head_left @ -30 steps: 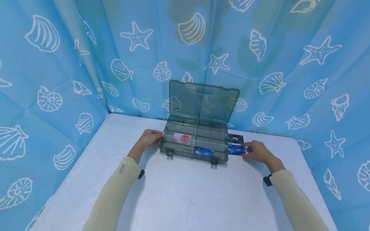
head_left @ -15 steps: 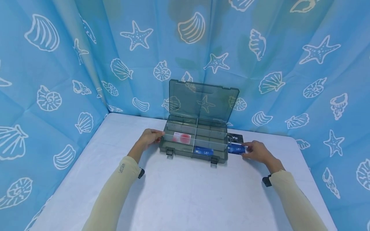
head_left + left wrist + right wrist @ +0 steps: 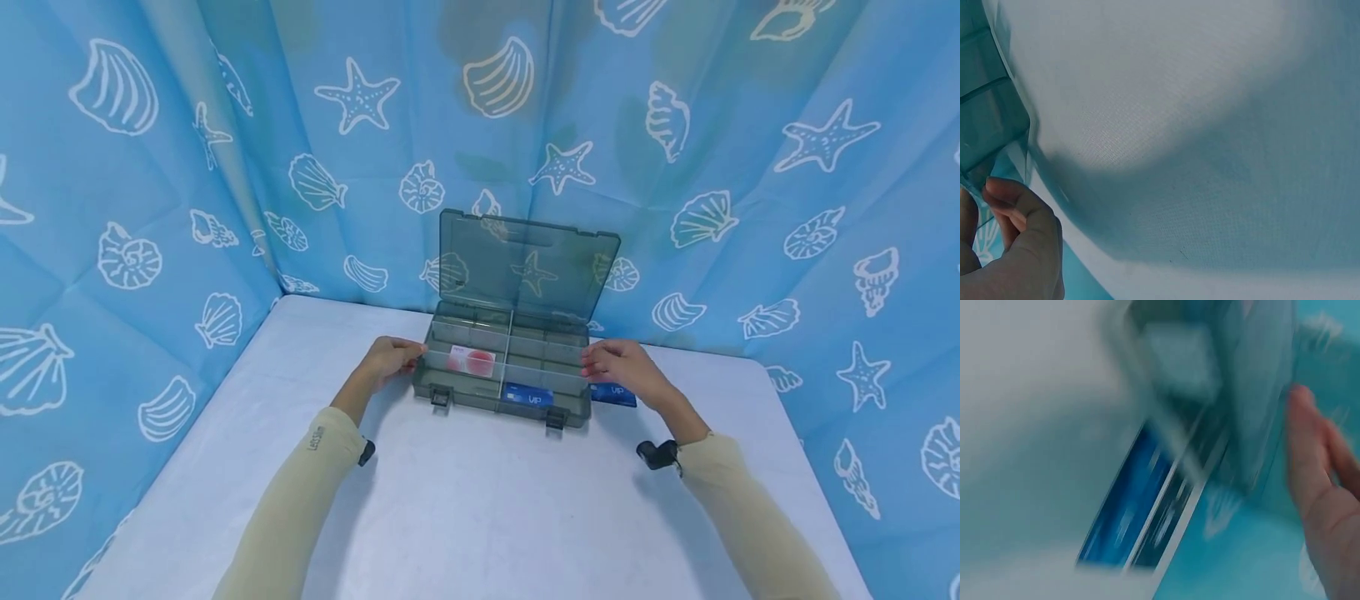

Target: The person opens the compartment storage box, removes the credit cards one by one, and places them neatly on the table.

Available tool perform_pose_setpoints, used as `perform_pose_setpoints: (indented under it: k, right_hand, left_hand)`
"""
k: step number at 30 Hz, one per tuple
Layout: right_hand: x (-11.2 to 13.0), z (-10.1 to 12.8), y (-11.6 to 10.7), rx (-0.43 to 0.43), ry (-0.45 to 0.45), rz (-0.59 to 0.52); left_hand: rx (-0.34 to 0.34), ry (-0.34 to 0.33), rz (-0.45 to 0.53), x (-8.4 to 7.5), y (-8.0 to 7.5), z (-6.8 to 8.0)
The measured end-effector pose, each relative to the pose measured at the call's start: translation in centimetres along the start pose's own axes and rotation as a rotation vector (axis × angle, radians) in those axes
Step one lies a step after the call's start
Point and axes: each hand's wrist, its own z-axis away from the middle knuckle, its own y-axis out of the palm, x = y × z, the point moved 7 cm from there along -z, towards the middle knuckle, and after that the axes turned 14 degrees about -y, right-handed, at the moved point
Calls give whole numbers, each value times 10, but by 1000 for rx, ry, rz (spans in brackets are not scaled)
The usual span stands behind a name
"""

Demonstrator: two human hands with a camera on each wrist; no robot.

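A smoky grey, see-through divided organizer box (image 3: 465, 403) stands near the table's back edge with its lid (image 3: 528, 262) raised. My left hand (image 3: 386, 360) pinches the box's left side. At the box's right wall is my right hand (image 3: 628, 367), fingers nearly straight and holding nothing. Inside, a white-and-red card (image 3: 472, 361) lies in a left compartment and a blue VIP card (image 3: 528, 395) in the front right one. Just outside the right wall lie another blue VIP card (image 3: 613, 395) and a black card (image 3: 1163, 522), the latter hidden behind my hand in the head view.
A white cloth covers the table (image 3: 480, 500). Right behind the box hangs a blue curtain (image 3: 420, 108) with white shells and starfish, and it also closes in both sides.
My right hand has left the blue card outside the box and moved up and left to the right wall. It now covers the black card. My left hand and the box stay put.
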Motion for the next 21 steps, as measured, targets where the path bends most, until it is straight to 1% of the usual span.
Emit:
perform_pose_setpoints:
  k: [2, 3, 5, 8, 10, 17, 20, 21]
  right_hand:
    - [8, -2, 20, 79, 50, -83]
    - [10, -2, 29, 121, 75, -83]
    - [10, -2, 44, 189, 130, -53]
    - [4, 0, 55, 226, 201, 34]
    - [0, 0, 59, 223, 226, 74]
    - [-1, 3, 73, 215, 203, 63]
    - [-3, 5, 75, 185, 215, 56]
    - [-2, 5, 75, 177, 218, 37]
  left_hand:
    - [-6, -2, 0, 0, 0, 1]
    - [-6, -1, 2, -1, 0, 1]
    - [-8, -3, 2, -1, 1, 2]
    - [-6, -5, 1, -1, 3, 3]
    - [-7, -5, -3, -1, 3, 3]
    - [-11, -17, 7, 1, 2, 2]
    - [-11, -20, 5, 1, 0, 2]
    - [-8, -18, 4, 1, 0, 2]
